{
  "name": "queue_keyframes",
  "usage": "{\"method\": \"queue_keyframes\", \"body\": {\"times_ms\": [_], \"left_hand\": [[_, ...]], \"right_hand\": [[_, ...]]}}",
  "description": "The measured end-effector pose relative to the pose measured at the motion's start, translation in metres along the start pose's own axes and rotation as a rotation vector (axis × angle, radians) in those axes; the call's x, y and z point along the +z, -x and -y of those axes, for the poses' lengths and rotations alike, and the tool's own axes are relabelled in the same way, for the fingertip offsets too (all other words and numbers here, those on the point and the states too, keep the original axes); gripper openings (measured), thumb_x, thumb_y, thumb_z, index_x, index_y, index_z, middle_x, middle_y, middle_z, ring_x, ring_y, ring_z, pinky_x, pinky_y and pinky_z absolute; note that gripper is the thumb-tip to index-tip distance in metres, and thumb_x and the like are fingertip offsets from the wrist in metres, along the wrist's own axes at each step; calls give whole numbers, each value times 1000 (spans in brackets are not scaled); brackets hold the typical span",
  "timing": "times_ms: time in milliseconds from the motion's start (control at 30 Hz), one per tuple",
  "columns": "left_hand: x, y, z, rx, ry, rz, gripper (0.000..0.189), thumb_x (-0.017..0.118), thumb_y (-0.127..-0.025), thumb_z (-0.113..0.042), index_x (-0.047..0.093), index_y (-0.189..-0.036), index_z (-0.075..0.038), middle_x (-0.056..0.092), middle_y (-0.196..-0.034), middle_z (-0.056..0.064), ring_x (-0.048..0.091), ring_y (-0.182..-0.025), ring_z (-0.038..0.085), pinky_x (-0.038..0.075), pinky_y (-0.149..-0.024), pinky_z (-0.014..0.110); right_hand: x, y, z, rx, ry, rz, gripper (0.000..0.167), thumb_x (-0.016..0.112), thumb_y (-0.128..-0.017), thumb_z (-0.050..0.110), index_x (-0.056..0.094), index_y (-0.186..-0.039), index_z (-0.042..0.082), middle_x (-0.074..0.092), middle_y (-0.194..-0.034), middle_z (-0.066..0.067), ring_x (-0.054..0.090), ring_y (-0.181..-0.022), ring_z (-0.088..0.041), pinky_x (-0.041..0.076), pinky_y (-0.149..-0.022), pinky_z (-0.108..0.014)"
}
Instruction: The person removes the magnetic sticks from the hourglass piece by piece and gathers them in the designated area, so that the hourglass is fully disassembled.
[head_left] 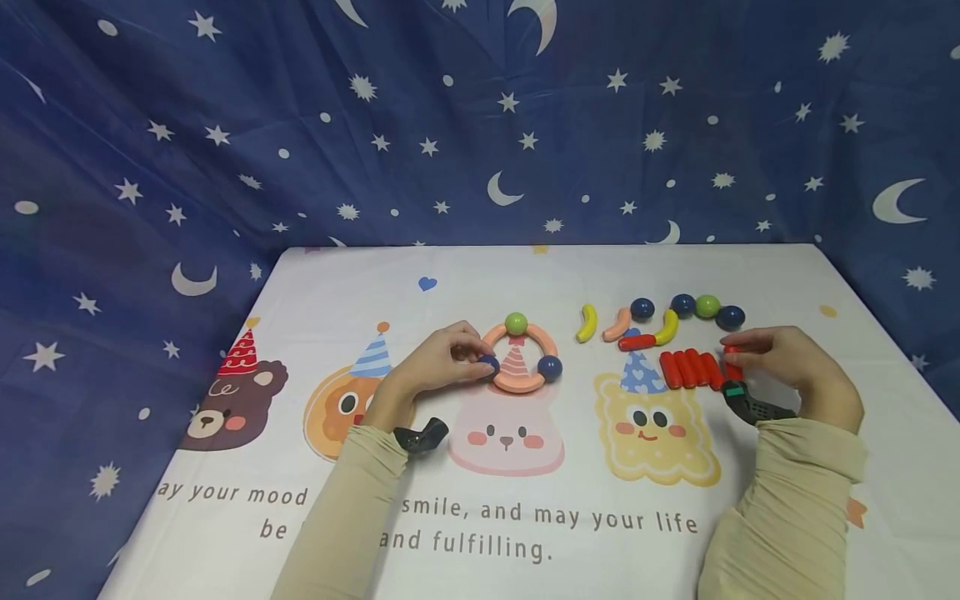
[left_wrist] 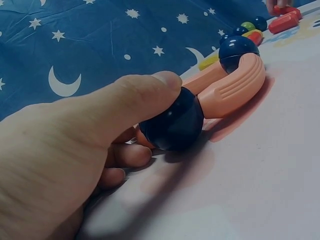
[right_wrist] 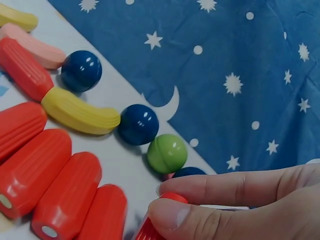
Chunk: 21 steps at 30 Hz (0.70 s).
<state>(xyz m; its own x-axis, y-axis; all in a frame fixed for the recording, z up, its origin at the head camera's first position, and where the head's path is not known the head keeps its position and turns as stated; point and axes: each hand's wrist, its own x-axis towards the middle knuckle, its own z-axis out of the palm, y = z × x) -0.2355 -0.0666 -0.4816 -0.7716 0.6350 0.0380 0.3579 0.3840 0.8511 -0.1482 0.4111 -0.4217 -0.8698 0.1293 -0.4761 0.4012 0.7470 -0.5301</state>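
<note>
A ring of curved peach rods (head_left: 521, 383) joined by balls lies on the printed cloth. Its green ball (head_left: 516, 323) is at the far side, and a blue ball (head_left: 550, 367) joins the rods on the right. My left hand (head_left: 442, 360) pinches the ring's left blue ball (left_wrist: 172, 122), thumb on top and fingers curled behind. Over to the right, my right hand (head_left: 791, 358) grips a short red rod (head_left: 732, 365) between thumb and index finger. That rod stands at the right end of a row of several red rods (head_left: 692, 369); its lower part is cut off in the right wrist view.
Behind the red row lie a yellow curved rod (head_left: 587, 323), a peach curved rod (head_left: 617, 324) and a blue ball (head_left: 642, 309). A red rod (head_left: 637, 342) meets another yellow rod (head_left: 666, 327), near a blue-green-blue line of balls (head_left: 707, 306). A starry curtain (head_left: 480, 125) hangs behind.
</note>
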Motion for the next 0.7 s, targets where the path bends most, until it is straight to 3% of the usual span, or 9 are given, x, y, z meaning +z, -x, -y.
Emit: {"method": "queue_keyframes", "body": {"times_ms": [167, 300, 433, 567, 700], "left_hand": [[1, -1, 1, -6, 6, 4, 24, 78, -79, -29, 72, -101, -19, 56, -98, 1, 54, -87, 18, 44, -76, 27], [1, -1, -1, -13, 1, 7, 26, 77, -81, -23, 72, -104, -13, 57, -102, 8, 54, -90, 24, 43, -77, 30], [-2, 4, -16, -11, 9, 18, 26, 75, -82, -18, 71, -105, -7, 57, -102, 15, 54, -90, 29, 44, -78, 33], [-6, 10, -34, -1, 18, 26, 25, 74, -83, -15, 70, -105, -4, 56, -101, 16, 54, -91, 31, 45, -79, 33], [-6, 11, -36, 3, 19, 25, 25, 74, -83, -15, 70, -104, -4, 56, -101, 15, 54, -92, 32, 44, -78, 32]], "right_hand": [[5, -7, -3, -16, 40, -24, 64, 65, -86, 43, 51, -132, 1, 50, -129, -28, 42, -115, -42, 38, -94, -61], [6, -11, -5, -27, 66, -36, 64, 66, -86, 45, 53, -129, -1, 53, -127, -29, 47, -110, -39, 43, -90, -56], [6, -14, -5, -36, 91, -38, 64, 64, -87, 44, 53, -129, -2, 51, -127, -30, 49, -108, -40, 47, -86, -53], [7, -14, -5, -34, 94, -28, 63, 64, -88, 44, 52, -130, -2, 50, -128, -31, 48, -110, -41, 44, -90, -58], [6, -13, -4, -25, 89, -16, 66, 63, -88, 47, 51, -131, -1, 48, -130, -31, 44, -114, -43, 39, -94, -62]]}}
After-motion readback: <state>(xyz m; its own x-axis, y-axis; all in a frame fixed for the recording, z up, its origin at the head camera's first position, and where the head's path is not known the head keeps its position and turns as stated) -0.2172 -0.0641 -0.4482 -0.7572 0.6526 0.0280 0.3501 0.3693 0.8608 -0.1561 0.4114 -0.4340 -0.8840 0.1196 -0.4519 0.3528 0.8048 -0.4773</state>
